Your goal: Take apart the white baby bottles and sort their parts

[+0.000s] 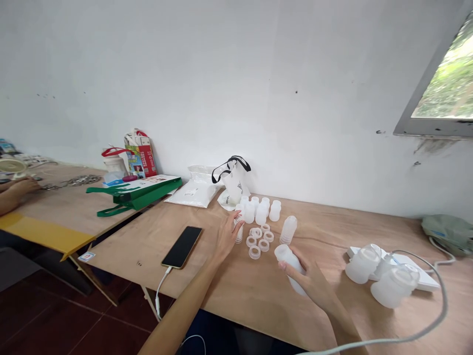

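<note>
Your right hand [301, 271] is clamped on one white bottle [295, 268], thumb on the near side, the bottle leaning over the table [328, 236] with its wide end towards the middle. Your left hand [231, 231] has its fingers against one clear bottle [239, 237]; you cannot tell from here whether they are closed firmly round it. A third bottle, the standing bottle [288, 229], is on its own just beyond your right hand, touched by neither hand

Between your two hands lie about seven rings [254, 257], some touching or overlapping, so the count is not certain. Behind them you have a group of cups [261, 214], about seven, the rear ones partly hidden

To your right are at least two jars [363, 266] by one white box [427, 281]; another pale shape between them is too covered to name. One grey cord [444, 305] loops past, and one green pouch [445, 231] sits near the wall

Left of your left arm lies one phone [182, 246] with one cable plugged in. Farther back are one packet [194, 192], one tote [236, 186] and one green bag [144, 197]; at far left, one co-worker's hand [24, 189] shows
</note>
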Motion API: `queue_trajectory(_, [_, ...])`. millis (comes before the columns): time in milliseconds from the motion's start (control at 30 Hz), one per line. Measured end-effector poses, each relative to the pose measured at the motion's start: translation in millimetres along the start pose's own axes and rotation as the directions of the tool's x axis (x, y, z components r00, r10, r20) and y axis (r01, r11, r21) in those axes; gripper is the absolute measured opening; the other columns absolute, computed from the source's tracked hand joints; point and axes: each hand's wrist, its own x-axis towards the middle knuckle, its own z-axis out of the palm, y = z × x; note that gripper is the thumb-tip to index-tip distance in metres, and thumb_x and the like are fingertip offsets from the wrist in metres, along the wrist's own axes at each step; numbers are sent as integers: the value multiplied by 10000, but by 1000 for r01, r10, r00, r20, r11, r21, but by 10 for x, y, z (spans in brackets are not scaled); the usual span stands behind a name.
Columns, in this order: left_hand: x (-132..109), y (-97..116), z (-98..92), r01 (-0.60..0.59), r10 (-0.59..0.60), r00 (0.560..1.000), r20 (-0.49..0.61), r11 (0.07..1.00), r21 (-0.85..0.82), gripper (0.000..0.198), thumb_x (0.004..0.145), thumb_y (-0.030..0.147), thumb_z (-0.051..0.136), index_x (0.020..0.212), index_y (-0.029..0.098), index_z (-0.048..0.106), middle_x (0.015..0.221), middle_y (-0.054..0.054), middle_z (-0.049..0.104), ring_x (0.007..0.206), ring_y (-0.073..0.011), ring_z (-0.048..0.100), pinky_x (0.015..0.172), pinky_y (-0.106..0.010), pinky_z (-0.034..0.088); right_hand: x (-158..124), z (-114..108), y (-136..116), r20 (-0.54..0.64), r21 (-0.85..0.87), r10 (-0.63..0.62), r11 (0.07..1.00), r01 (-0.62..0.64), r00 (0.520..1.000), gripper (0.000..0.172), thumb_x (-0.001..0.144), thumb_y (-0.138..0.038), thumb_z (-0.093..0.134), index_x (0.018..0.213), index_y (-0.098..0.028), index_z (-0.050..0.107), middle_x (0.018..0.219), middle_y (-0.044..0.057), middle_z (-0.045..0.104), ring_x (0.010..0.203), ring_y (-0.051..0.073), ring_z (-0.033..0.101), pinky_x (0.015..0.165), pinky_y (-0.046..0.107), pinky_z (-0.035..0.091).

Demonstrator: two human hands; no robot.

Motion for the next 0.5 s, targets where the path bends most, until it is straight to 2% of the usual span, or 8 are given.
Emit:
queue_trajectory(133, [2,3,-8,-2,2,1000,5,1000,18,320,1030,360,534,1325,242,576,1299,-90,678,1194,-249,639,1044,-407,479,-3,17,-23,-8,1,8,1000,-8,1000,497,874,-636,618,1180,-249,670,1133,47,729,1074,300,640,935,388,486])
queue_trajectory(300, [-10,-11,-10,14,-16,999,35,998,57,299,1005,363,574,1279,251,615,1208,-71,712,1155,-258,656,1029,-409,489,-3,22,-28,4,1,-10,1000,10,1000,491,885,-638,606,1174,-248,682,1150,50,737,1133,309,638,946,381,497])
queue_trajectory(500, [-43,0,1,40,-43,999,29,995,93,272,1000,360,556,1242,250,615,1183,-66,716,1130,-257,660,1019,-413,477,-2,22,-23,-8,-4,0,1000,0,1000,552,871,-641,622,1244,-238,677,1260,74,719,1208,328,625,1015,409,483])
